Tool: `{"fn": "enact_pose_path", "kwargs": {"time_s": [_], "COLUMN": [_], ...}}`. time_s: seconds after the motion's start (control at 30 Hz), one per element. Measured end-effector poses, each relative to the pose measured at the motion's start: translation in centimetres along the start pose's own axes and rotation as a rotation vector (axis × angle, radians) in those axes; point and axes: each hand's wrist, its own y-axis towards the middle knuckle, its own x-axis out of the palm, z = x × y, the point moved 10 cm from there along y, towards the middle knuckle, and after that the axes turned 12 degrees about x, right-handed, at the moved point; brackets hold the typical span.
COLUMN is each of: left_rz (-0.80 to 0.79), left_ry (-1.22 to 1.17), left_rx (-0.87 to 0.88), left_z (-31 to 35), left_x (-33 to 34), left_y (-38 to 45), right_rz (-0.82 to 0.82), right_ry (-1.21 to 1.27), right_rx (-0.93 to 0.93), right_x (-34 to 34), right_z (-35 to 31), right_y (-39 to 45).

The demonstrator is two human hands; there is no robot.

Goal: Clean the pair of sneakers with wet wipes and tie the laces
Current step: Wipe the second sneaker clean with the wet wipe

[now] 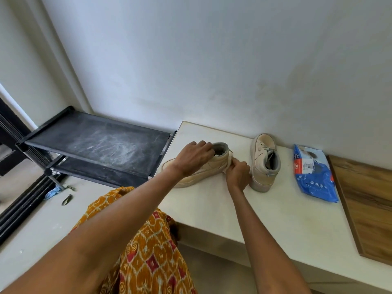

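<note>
Two beige sneakers stand on a pale bench (233,213). The near sneaker (203,170) points its toe left. My left hand (193,158) grips its collar from above, fingers curled into the opening. At its heel my right hand (237,172) presses a white wet wipe (229,160) against the heel. The second sneaker (265,162) stands to the right, its toe toward the wall and its laces loose. A blue wet wipes pack (314,177) lies further right on the bench.
A dusty black shoe rack (101,143) adjoins the bench on the left. A wooden board (369,204) lies at the bench's right end. The wall runs close behind the sneakers. A crumpled blue scrap (53,192) lies on the floor at left.
</note>
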Motion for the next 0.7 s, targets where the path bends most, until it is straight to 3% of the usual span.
{"fn": "enact_pose_path", "kwargs": {"time_s": [0.2,0.27,0.37,0.47,0.53,0.6,0.7], "left_rz": [-0.011,-0.002,0.070,0.120,0.110,0.077,0.105], "left_ry": [0.135,0.145,0.072,-0.027,-0.107,-0.125,-0.154], "left_rx": [0.024,-0.018,-0.094,-0.173,-0.263,-0.349,-0.416], "left_z": [-1.6,-2.9,-3.6,-2.2,-1.4,-1.3,-1.4], "left_x": [0.2,0.0,-0.3,-0.1,0.4,0.9,0.7], "left_y": [-0.4,-0.8,-1.4,-1.1,-0.4,0.3,0.5], "right_rz": [-0.019,-0.038,-0.055,-0.013,-0.003,-0.026,-0.043], "right_ry": [0.125,0.103,-0.008,0.091,0.109,0.013,-0.096], "right_rx": [0.093,0.037,-0.026,0.069,-0.014,-0.111,-0.059], "right_x": [-0.3,0.1,0.7,-0.2,-0.3,0.4,0.7], "right_z": [0.5,0.2,0.9,0.7,-1.0,-1.4,0.7], "right_y": [0.6,-0.6,-1.4,-0.4,-0.8,-1.4,-0.4]}}
